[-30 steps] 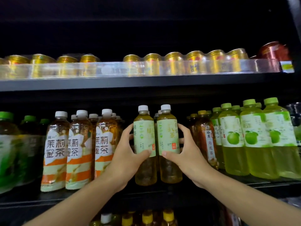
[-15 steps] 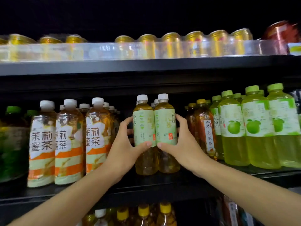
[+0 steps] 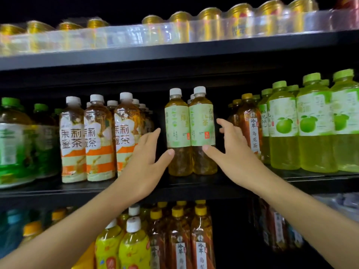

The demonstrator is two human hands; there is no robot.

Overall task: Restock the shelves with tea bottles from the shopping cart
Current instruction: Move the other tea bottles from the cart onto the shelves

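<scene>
I see a row of gold-topped cans (image 3: 211,22) behind a clear rail on the top shelf, across the upper frame. On the middle shelf (image 3: 194,183), jasmine tea bottles with orange-and-cream labels (image 3: 99,140) stand left of centre, close against my left wrist, and dark oolong bottles (image 3: 250,125) stand just behind my right hand's fingers. Apple-label green bottles (image 3: 310,125) fill the right edge, green-capped bottles (image 3: 17,140) the left edge. Below, yellow-capped bottles (image 3: 178,237) crowd the lower centre.

The two green tea bottles (image 3: 190,131) stand upright at centre frame, touching each other, near the shelf's front edge. My left hand (image 3: 143,162) is spread with fingers straight, thumb tip just at the left bottle's lower label. My right hand (image 3: 231,150) is likewise loose and spread, thumb tip near the right bottle's label edge. Neither hand grips anything.
</scene>
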